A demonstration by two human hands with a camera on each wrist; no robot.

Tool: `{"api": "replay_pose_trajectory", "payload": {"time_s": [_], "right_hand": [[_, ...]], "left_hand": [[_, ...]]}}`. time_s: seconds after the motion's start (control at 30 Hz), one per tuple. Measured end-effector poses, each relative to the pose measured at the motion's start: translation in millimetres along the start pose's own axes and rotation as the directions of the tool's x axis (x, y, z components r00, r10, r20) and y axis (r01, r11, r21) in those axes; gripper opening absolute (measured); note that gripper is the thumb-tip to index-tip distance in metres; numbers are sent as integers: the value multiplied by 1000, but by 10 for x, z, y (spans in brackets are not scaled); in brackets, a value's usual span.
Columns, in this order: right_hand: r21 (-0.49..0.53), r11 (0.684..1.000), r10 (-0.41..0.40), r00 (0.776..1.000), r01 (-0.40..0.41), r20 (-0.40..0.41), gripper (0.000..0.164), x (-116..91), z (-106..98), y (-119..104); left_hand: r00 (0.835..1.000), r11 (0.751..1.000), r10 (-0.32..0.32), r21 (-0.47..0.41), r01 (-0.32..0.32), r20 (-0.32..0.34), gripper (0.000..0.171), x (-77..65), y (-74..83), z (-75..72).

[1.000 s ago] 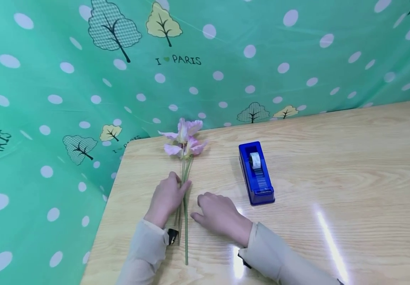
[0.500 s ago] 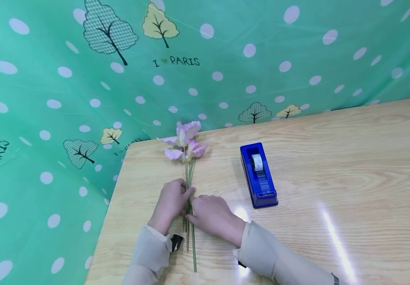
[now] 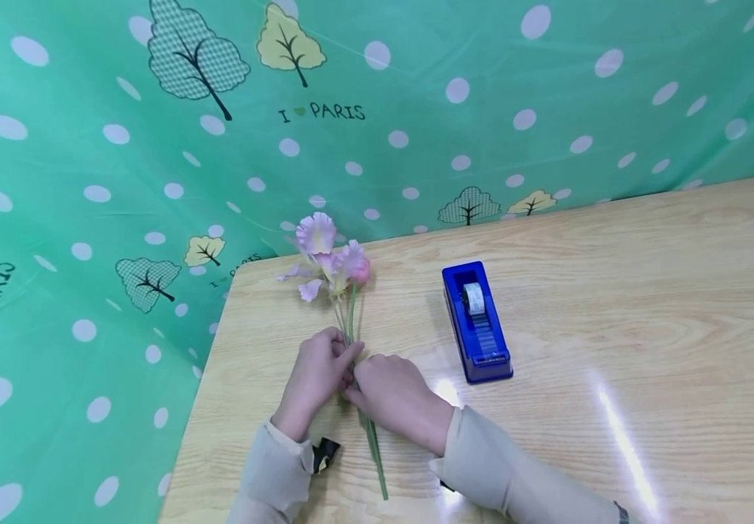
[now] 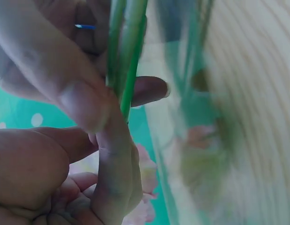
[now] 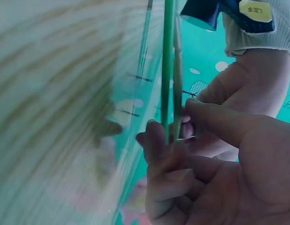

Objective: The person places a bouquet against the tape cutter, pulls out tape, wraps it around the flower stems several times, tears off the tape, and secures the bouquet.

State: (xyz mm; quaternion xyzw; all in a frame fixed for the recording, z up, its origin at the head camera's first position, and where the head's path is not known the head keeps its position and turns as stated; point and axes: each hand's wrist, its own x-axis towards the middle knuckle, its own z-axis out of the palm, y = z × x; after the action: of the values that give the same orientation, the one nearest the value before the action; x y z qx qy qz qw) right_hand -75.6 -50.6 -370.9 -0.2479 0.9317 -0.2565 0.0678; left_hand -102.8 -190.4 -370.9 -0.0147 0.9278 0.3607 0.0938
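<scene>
Pale purple artificial-looking flowers and a small pink bloom lie at the table's back left corner, their green stems running toward the front. My left hand pinches the stems about midway. Just below it, my right hand grips the same stems, its fingertips right beside the left ones. In the left wrist view a thumb presses on the bunched stems. The right wrist view has the stems passing between thumb and fingers. Part of the bunch is hidden behind both hands.
A blue tape dispenser with a roll of tape stands right of the hands. The wooden table meets a green dotted curtain along its back and left edges.
My right hand has moved left onto the stems. The flower heads have turned and shifted left, bringing the pink bloom into sight, while the stem ends have swung right and drawn together.
</scene>
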Motion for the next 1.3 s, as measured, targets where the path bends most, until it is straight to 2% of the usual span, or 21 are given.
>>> {"api": "replay_pose_trajectory", "payload": {"time_s": [0.3,0.57,0.8,0.93,1.03,1.1,1.17,1.23,1.3], "right_hand": [[18,1000,-2,1000,1,16,31,-64,-33,38],[178,984,-4,995,-15,102,32,-134,-54,53],[254,967,5,998,-20,61,34,-167,-110,48],[365,930,13,997,-38,70,34,-202,-174,53],[434,900,8,997,-43,82,33,-249,-231,63],[461,887,0,996,-39,85,33,-277,-267,69],[476,879,-6,997,-34,82,34,-301,-292,74],[490,871,-9,996,-34,84,34,-322,-311,78],[500,865,-8,996,-40,92,34,-339,-327,83]], "left_hand": [[1000,996,-1,-92,1,-5,22,-108,46,-60],[1000,993,5,-119,-5,-4,24,-137,48,-74],[1000,997,17,-78,-18,-24,29,-163,41,-159],[999,1000,15,-11,-16,-32,29,-199,67,-240],[995,998,20,54,-15,-94,29,-240,101,-320],[984,996,49,82,-35,-171,26,-258,112,-378],[963,992,95,99,-72,-252,24,-267,108,-430],[926,980,184,136,-147,-328,20,-258,86,-471],[880,948,305,205,-244,-365,13,-236,57,-513]]}}
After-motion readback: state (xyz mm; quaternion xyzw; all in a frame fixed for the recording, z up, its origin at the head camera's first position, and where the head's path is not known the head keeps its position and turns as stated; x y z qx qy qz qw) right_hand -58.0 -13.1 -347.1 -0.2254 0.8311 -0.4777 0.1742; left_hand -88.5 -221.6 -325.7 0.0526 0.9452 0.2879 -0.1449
